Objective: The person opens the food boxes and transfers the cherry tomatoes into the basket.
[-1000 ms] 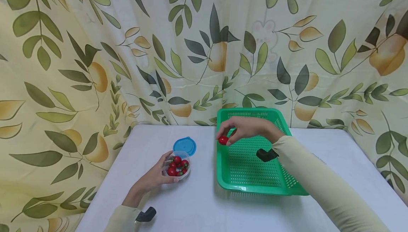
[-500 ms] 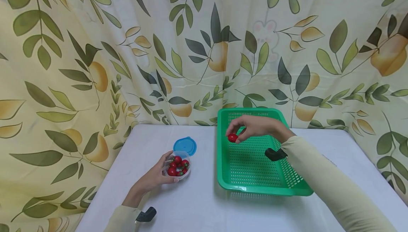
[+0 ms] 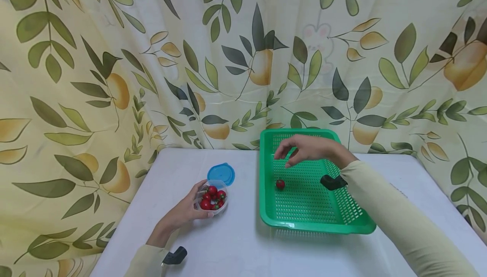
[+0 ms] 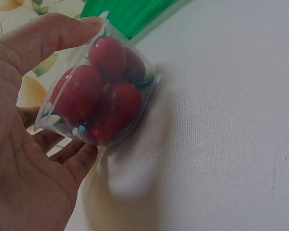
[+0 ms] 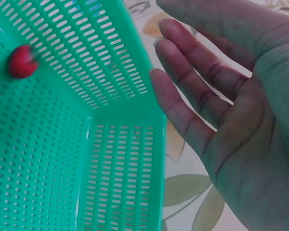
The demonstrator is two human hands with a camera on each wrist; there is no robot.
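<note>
My left hand (image 3: 190,206) grips a small clear plastic container (image 3: 223,206) on the table, thumb on the near side and fingers round the far side. Several red cherry tomatoes (image 4: 116,107) with green stems fill it. Over the green basket (image 3: 304,225) hovers my right hand (image 3: 307,147), its fingers loosely bent and parted with nothing between them. One cherry tomato (image 3: 280,184) lies inside the basket, near its left wall and below the fingertips. The right wrist view shows this tomato (image 5: 22,62) slightly blurred near the slotted basket wall.
A round blue lid (image 3: 221,174) lies on the table just behind the clear container. The white cloth-covered table (image 3: 243,243) ends at a leaf-and-fruit patterned curtain (image 3: 243,99). The basket stands right of centre, close to that curtain.
My right hand has moved right over the basket and let go of the cherry tomato, which has dropped inside. The left hand has stayed in place on the container.
</note>
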